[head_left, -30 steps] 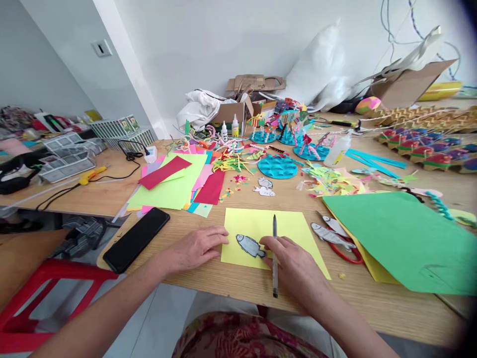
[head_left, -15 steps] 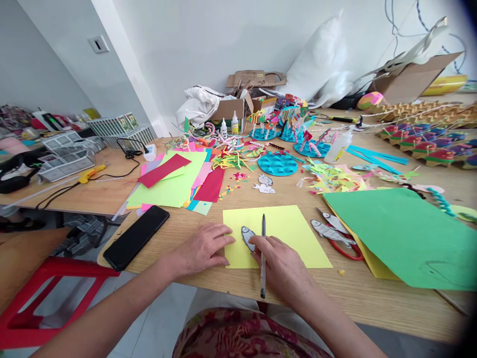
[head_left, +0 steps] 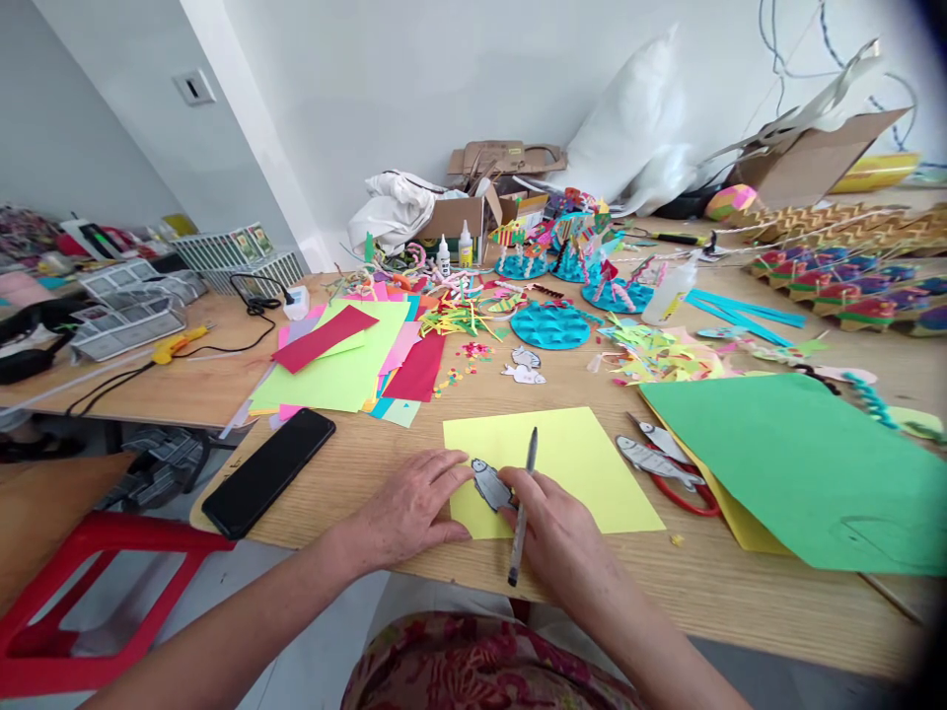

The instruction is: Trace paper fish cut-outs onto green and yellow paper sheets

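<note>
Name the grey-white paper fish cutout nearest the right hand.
The grey paper fish on the rectangular yellow sheet, at the right hand; two other fish lie by red-handled scissors, two white fish farther back.

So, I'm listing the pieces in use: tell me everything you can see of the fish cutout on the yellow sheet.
The fish cutout is a flat grey shape with a paler head and dark outlines, apparently paper; its finer markings are too small to read. It lies slanted on the left part of the yellow sheet, head toward the upper left. The fingers of the right hand cover its tail end, touching it. The left hand is close beside its head; contact there is unclear.
</note>
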`<state>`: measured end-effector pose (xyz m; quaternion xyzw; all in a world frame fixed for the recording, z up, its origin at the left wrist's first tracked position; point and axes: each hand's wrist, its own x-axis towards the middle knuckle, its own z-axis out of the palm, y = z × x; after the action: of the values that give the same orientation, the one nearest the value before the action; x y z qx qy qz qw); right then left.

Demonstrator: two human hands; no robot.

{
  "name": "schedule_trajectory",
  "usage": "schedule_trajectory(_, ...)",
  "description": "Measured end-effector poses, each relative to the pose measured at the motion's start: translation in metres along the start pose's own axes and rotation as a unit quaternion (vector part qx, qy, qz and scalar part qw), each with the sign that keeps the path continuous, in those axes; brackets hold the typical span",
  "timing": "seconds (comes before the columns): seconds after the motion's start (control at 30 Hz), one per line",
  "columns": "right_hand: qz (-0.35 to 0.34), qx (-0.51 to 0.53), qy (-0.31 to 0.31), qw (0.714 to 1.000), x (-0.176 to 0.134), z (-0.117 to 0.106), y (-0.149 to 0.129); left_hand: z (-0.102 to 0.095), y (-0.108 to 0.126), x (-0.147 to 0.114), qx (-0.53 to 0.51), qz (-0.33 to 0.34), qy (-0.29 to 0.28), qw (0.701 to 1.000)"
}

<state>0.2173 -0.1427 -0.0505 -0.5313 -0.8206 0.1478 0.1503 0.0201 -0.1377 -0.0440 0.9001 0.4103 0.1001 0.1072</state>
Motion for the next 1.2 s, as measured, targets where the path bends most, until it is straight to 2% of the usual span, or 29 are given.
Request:
schedule_trajectory(0.17,-0.007,0.063,-0.008,0.998,0.001,0.007,-0.014,0.000,-0.002,-0.001,-0.013,0.007,0.000,1.000)
schedule_trajectory(0.3,-0.023,0.100,-0.004,0.995,0.002,0.003,-0.008,-0.002,-0.005,0.000,0.001,0.032,-0.012,0.999)
schedule_trajectory(0.4,-0.014,0.065,0.012,0.998,0.004,-0.002,0.000,-0.002,-0.006,0.000,-0.001,0.026,-0.015,1.000)
schedule_trajectory(0.57,-0.052,0.034,-0.026,0.998,0.007,-0.004,-0.003,-0.005,-0.006,-0.002,-0.041,-0.004,-0.029,0.999)
schedule_trajectory(0.73,-0.062,0.032,-0.036,0.997,0.009,-0.001,-0.008,-0.007,-0.009,-0.003,-0.067,-0.011,-0.040,0.997)
schedule_trajectory(1.2,-0.085,0.030,-0.011,0.996,0.004,0.005,-0.014,-0.008,-0.019,-0.001,-0.091,0.031,-0.027,0.995)
